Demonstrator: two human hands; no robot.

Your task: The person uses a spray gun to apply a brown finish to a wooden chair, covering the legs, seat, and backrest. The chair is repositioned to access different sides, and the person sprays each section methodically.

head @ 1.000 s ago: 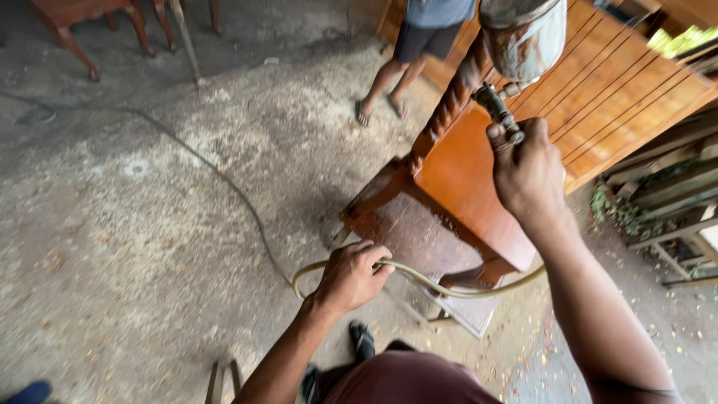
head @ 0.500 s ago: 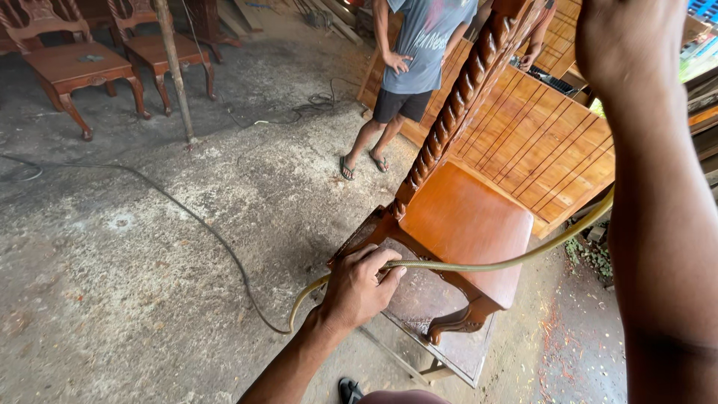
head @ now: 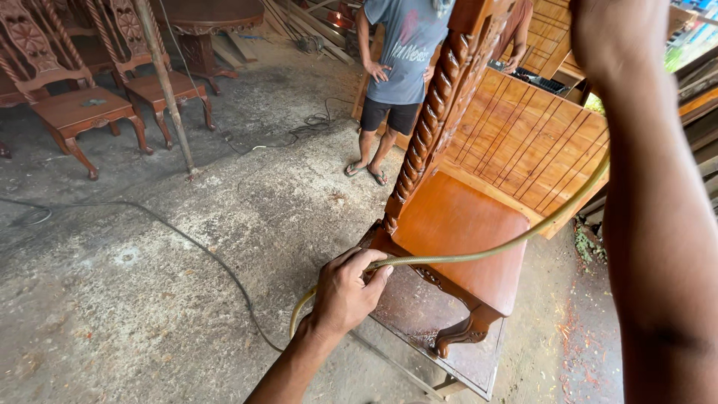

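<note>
Gripping the yellowish flexible hose (head: 479, 254), the left hand (head: 345, 292) hovers beside the carved reddish-brown wooden chair (head: 456, 224); the raised right hand's (head: 613, 34) grip cannot be told.

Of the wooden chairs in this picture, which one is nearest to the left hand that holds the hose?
The orange-brown chair with the twisted back post, right beside the left hand gripping the hose. The two darker chairs stand far off at the upper left.
</note>
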